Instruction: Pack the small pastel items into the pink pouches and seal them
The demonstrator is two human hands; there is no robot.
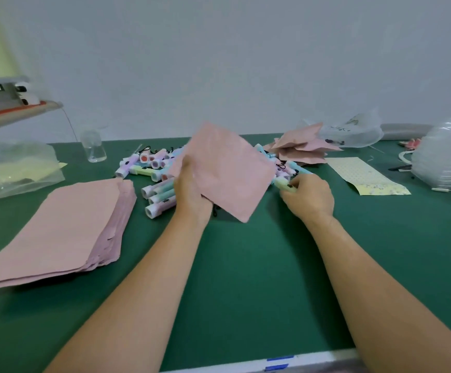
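- We find the left hand raised above the green worktop, fingers and thumb clamped on the lower left edge of one pink pouch.
- That pouch is held off the surface, tilted, with one corner pointing down toward the person. It hides the middle of the heap behind it. We cannot tell whether its mouth is open.
- The right hand sits low at the right side of the heap, fingers curled round a pale green and yellow pastel item. Only the item's left end shows beyond the fingers.
- The heap of pastel items lies at the centre of the worktop, behind and to either side of the held pouch. The pieces are short tubes in lilac, mint, pink and yellow, some with black cords.
- A stack of flat pink pouches lies on the worktop to the left, well apart from both hands.
- A loose pile of bulging pink pouches lies at the back right, just beyond the heap.
- A yellow dotted sheet lies flat to the right of the right hand.
- Clear plastic bags sit at the far left and the back right, and a small clear bottle stands upright at the back left.
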